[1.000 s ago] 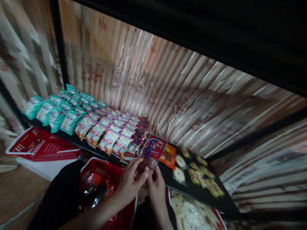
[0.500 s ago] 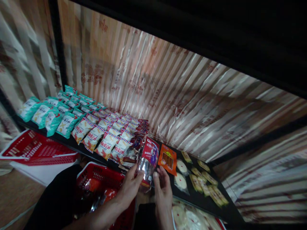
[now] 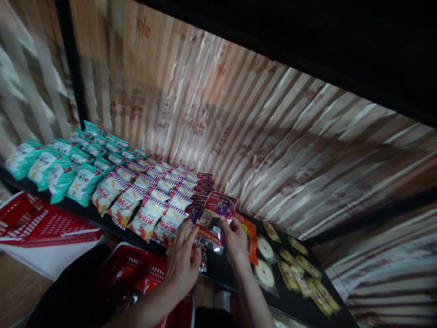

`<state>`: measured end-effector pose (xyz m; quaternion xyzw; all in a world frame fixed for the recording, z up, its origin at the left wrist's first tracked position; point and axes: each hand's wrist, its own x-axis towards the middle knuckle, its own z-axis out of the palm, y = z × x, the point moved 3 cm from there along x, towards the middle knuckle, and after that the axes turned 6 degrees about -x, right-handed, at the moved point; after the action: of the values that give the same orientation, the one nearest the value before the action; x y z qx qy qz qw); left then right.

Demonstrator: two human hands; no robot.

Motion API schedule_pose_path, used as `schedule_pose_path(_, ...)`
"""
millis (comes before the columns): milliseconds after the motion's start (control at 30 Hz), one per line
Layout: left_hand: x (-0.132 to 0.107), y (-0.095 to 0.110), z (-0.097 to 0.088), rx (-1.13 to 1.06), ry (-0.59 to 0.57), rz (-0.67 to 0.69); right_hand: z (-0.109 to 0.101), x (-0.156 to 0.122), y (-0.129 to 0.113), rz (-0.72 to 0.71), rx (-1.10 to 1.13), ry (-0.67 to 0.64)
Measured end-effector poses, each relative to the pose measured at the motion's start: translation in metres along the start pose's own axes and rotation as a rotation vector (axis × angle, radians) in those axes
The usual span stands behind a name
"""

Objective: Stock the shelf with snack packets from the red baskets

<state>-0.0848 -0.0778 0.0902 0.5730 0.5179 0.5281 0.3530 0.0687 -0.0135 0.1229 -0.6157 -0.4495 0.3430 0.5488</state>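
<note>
My right hand (image 3: 236,240) pinches the right side of a dark red and purple snack packet (image 3: 221,206) with a clear lower part, held just above the black shelf (image 3: 218,269). To its left, my left hand (image 3: 183,260) has its fingers stretched out. Its fingertips rest at the front of the row of matching dark red packets (image 3: 204,186), partly hiding them. An orange snack packet (image 3: 251,237) lies on the shelf behind my right hand, partly covered.
White and red striped snack bags (image 3: 148,216) and teal snack bags (image 3: 83,182) stand in rows at left. Round white packaged discs (image 3: 264,273) and small yellowish packets (image 3: 300,278) lie at right. Below are a red basket (image 3: 146,264) holding packets and another red basket (image 3: 51,223).
My left hand has let go of the packet and spread its fingers by the dark red row. My right hand has taken the packet, which is now tilted and slightly higher.
</note>
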Motion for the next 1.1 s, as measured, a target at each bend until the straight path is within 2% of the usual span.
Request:
schedule_pose_path(67, 0.000, -0.003, 0.004, 0.136, -0.054, 0.099, 0.008, 0.019, -0.003, -0.056, -0.108, -0.016)
schedule_pose_path(167, 0.005, -0.009, 0.010, 0.245, -0.112, 0.145, 0.019, 0.041, -0.007, -0.159, -0.310, 0.001)
schedule_pose_path(267, 0.013, -0.015, 0.016, 0.301, -0.150, 0.120, 0.027, 0.056, -0.008, -0.224, -0.493, 0.049)
schedule_pose_path(333, 0.018, -0.018, 0.018, 0.316, -0.179, 0.090, 0.032, 0.063, -0.005, -0.221, -0.536, 0.064)
schedule_pose_path(533, 0.030, -0.020, 0.022, 0.296, -0.209, 0.042, 0.050, 0.074, -0.002, -0.282, -0.708, 0.029)
schedule_pose_path(733, 0.037, -0.024, 0.027, 0.304, -0.244, 0.038, 0.065, 0.080, -0.004, -0.246, -1.050, -0.013)
schedule_pose_path(900, 0.041, -0.025, 0.030, 0.346, -0.227, 0.070, 0.071, 0.089, 0.001, -0.307, -1.087, -0.038)
schedule_pose_path(1100, 0.043, -0.026, 0.030, 0.425, -0.172, 0.167, 0.076, 0.103, 0.003, -0.213, -1.168, -0.150)
